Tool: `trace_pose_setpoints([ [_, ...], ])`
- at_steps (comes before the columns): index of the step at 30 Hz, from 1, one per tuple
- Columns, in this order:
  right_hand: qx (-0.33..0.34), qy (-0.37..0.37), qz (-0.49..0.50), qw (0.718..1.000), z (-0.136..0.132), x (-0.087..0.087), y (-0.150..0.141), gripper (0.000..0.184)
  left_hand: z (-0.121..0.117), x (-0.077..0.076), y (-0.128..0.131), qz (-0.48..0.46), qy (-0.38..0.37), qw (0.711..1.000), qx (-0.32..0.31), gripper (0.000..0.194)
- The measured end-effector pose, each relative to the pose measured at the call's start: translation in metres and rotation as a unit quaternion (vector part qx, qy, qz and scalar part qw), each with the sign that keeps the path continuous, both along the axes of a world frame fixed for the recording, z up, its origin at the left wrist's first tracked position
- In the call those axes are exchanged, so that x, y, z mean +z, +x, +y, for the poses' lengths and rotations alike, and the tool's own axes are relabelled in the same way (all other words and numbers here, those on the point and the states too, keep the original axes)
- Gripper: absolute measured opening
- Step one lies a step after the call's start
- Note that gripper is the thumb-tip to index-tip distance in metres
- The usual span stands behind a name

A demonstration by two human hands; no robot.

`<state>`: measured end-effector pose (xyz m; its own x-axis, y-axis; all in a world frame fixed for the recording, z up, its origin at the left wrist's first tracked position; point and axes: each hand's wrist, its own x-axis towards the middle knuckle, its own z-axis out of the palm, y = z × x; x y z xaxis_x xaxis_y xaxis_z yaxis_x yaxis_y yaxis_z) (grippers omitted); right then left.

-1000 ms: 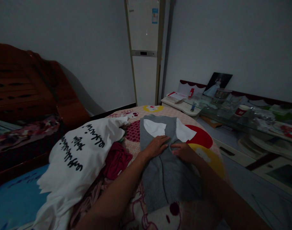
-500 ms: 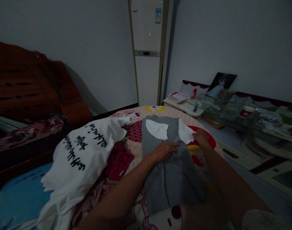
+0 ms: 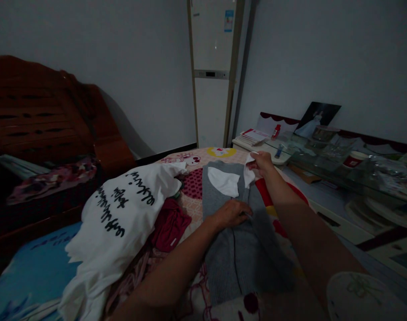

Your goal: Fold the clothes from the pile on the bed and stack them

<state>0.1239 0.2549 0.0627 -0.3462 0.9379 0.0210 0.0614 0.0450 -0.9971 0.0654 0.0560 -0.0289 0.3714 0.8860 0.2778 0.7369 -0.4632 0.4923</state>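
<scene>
A grey knit garment (image 3: 220, 258) with white sleeve parts lies on the patterned cloth. One white sleeve (image 3: 223, 181) is folded flat over its left upper part. My right hand (image 3: 262, 163) pinches the other white sleeve (image 3: 248, 171) and holds it raised at the garment's upper right edge. At the garment's middle, my left hand (image 3: 232, 213) rests with curled fingers closed on the grey fabric; its fingertips are partly hidden. Left of the garment are a dark red folded cloth (image 3: 172, 227) and a white garment with black lettering (image 3: 120, 205).
The patterned cloth (image 3: 193, 185) covers a rounded surface. A brown wooden bench (image 3: 39, 116) stands at left, with a blue cushion (image 3: 33, 267) nearer me. On the right, a glass-topped cabinet (image 3: 317, 160) carries a paper cup (image 3: 353, 159) and a photo (image 3: 319, 118). Behind stands a tall air conditioner (image 3: 212, 107).
My right hand has lifted the white sleeve and brought it up and leftward over the garment's edge. My left hand's fingers have curled in on the grey fabric. The view has turned slightly left.
</scene>
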Motion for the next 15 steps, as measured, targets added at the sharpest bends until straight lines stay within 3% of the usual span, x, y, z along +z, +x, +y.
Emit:
trace_pose_setpoints([
  [9,0.081,-0.063,0.009,0.995,-0.032,-0.022,-0.043,0.008,-0.003,0.012,-0.008,-0.008,-0.062,0.998,-0.011,0.016],
  [12,0.110,-0.066,0.012,0.992,-0.040,-0.029,-0.038,0.019,-0.006,0.014,-0.015,-0.064,-0.107,0.992,-0.025,0.012],
  [15,0.125,-0.024,0.000,0.992,-0.046,-0.034,-0.015,0.025,-0.006,0.014,-0.024,-0.152,-0.146,0.977,-0.018,0.017],
])
